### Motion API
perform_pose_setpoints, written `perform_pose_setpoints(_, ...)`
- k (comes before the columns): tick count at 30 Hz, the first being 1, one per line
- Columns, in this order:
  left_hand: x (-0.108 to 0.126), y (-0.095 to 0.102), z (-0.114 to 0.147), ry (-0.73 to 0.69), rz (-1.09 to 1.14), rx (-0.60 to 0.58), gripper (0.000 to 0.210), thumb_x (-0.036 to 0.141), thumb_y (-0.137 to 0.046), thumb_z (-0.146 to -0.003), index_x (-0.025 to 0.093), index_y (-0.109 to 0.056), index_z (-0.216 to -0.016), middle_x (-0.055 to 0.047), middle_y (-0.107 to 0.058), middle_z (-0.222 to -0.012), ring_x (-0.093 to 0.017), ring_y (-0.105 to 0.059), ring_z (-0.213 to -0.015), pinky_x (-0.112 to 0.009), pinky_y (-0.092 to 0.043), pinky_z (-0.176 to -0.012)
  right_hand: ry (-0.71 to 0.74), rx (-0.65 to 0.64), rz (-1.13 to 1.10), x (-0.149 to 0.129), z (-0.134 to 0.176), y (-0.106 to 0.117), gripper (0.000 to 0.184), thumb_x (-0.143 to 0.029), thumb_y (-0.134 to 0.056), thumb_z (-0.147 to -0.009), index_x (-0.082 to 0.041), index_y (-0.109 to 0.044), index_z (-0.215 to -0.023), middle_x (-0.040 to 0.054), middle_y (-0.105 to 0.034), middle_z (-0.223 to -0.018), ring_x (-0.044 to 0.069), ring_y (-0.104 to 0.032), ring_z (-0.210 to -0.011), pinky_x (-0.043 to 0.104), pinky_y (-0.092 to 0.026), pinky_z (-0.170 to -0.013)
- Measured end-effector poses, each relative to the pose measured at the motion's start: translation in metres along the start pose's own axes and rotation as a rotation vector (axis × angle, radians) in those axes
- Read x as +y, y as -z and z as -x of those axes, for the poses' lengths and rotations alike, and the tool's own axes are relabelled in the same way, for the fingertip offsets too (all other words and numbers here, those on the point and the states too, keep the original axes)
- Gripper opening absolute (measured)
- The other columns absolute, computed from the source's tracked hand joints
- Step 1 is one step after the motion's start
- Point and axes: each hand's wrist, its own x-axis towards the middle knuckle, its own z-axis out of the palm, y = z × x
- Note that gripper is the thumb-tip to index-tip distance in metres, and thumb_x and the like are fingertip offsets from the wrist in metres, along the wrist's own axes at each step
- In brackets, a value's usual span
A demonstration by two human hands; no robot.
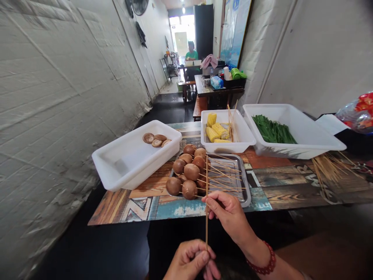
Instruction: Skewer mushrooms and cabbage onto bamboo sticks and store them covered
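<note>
A thin bamboo skewer (207, 229) stands nearly upright in front of me, with no food on its visible length. Near its lower end, my left hand (194, 258) pinches it between thumb and fingers. Higher up, my right hand (225, 210), with a red bead bracelet at the wrist, grips the same skewer. Just beyond lies a metal tray (247, 186) bearing several skewered brown mushrooms (191, 172), heaped at its left with their sticks pointing right. To the left, a white tub (131, 167) holds a few loose mushrooms (157, 140).
Behind the tray, a white tub (205, 142) contains corn pieces (220, 130) and upright skewers. Right of it, another tub (309, 149) holds green leafy vegetables (274, 130). Loose skewers (329, 169) lie at the right of the table. A person (191, 54) sits far back.
</note>
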Motion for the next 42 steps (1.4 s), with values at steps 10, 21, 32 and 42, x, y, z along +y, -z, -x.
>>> perform_pose_setpoints(10,0.001,0.002,0.002,-0.014,-0.042,0.081,0.053,0.063,-0.076,-0.067,0.014,-0.069,-0.083,-0.002,-0.065,-0.057,-0.008,-0.053,-0.043,-0.020,-0.039,-0.047,0.038,0.028,0.035,-0.003,0.002,0.000,0.022,-0.037,-0.062,-0.088,-0.018,-0.071,-0.094,-0.0018,-0.064,-0.065,0.011,-0.061,-0.051,0.023,-0.050,-0.054)
perform_pose_setpoints(21,-0.002,0.003,0.003,-0.031,-0.016,0.061,0.050,0.062,-0.074,-0.071,0.014,-0.067,-0.078,-0.003,-0.066,-0.057,-0.009,-0.054,-0.042,-0.019,-0.040,-0.046,0.067,-0.002,0.114,-0.010,0.004,0.003,0.026,-0.040,-0.059,-0.091,-0.017,-0.071,-0.086,-0.0011,-0.063,-0.061,0.012,-0.062,-0.049,0.023,-0.049,-0.051)
perform_pose_setpoints(32,0.002,-0.004,0.001,-0.074,-0.062,0.039,0.050,0.062,-0.073,-0.071,0.013,-0.066,-0.076,-0.005,-0.067,-0.062,-0.009,-0.055,-0.047,-0.020,-0.041,-0.050,0.092,-0.067,0.151,-0.016,0.018,0.003,0.019,-0.036,-0.051,-0.096,-0.021,-0.062,-0.092,0.0002,-0.066,-0.073,0.013,-0.065,-0.059,0.021,-0.049,-0.050)
perform_pose_setpoints(42,0.008,0.012,-0.002,-0.132,-0.081,0.175,0.046,0.060,-0.069,-0.078,0.015,-0.069,-0.089,-0.002,-0.066,-0.063,-0.010,-0.054,-0.054,-0.022,-0.038,-0.058,0.254,0.214,0.752,-0.024,-0.023,0.131,0.026,-0.040,-0.055,-0.094,-0.019,-0.070,-0.095,0.0046,-0.070,-0.080,0.018,-0.065,-0.067,0.028,-0.051,-0.062)
